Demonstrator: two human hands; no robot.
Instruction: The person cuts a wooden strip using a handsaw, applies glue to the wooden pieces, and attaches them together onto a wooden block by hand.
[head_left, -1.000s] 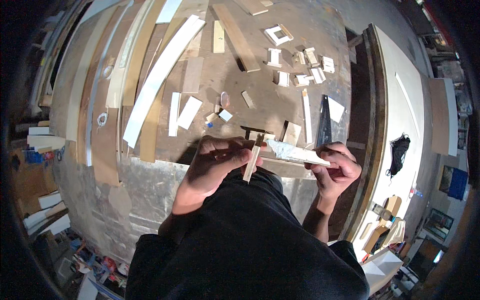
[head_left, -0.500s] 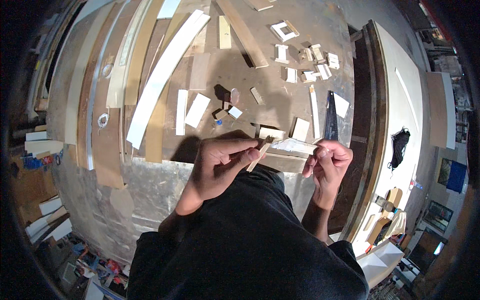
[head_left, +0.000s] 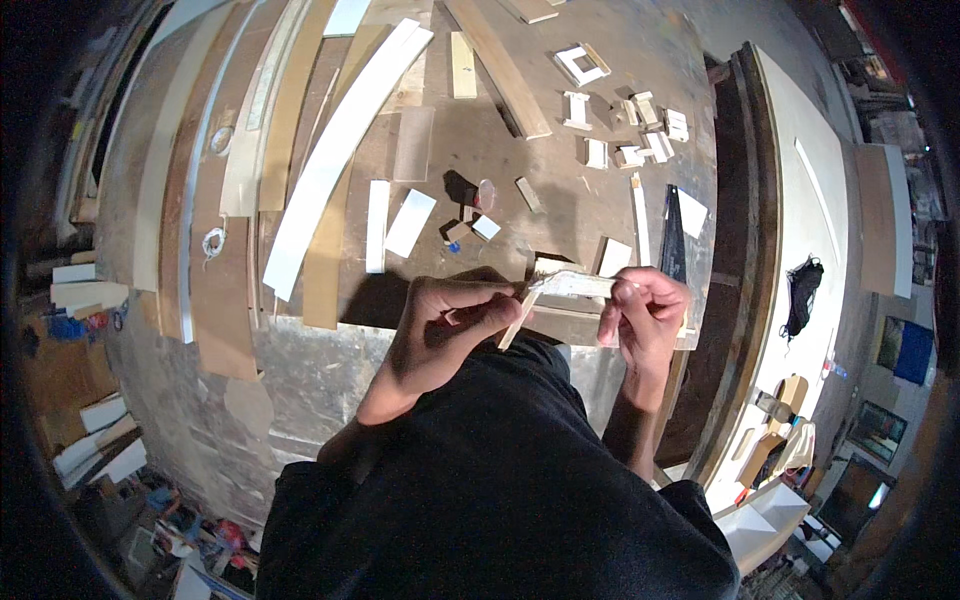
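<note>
In front of my body, my left hand (head_left: 450, 325) pinches a thin pale wooden stick (head_left: 515, 325) between thumb and fingers. My right hand (head_left: 645, 310) is closed on one end of a narrow whitish strip (head_left: 585, 284); its material is hard to make out. The strip's other end meets the upper end of the stick, hiding the tip. Just beyond and beneath my hands, light wood pieces, among them a small block (head_left: 614, 257), lie at the near edge of the worktable (head_left: 520, 235).
A dark saw blade (head_left: 680, 228) lies right of my hands, beside a thin wooden strip (head_left: 640, 215). Several small wooden assemblies (head_left: 640, 125) sit at far right. Long boards (head_left: 345, 160) cover the left side. Black cord (head_left: 803, 297) rests on the right-hand bench (head_left: 800, 200).
My right hand has shifted slightly left. The whitish strip now overlaps the stick's frayed dark tip, which showed before. The whole view has shifted a little.
</note>
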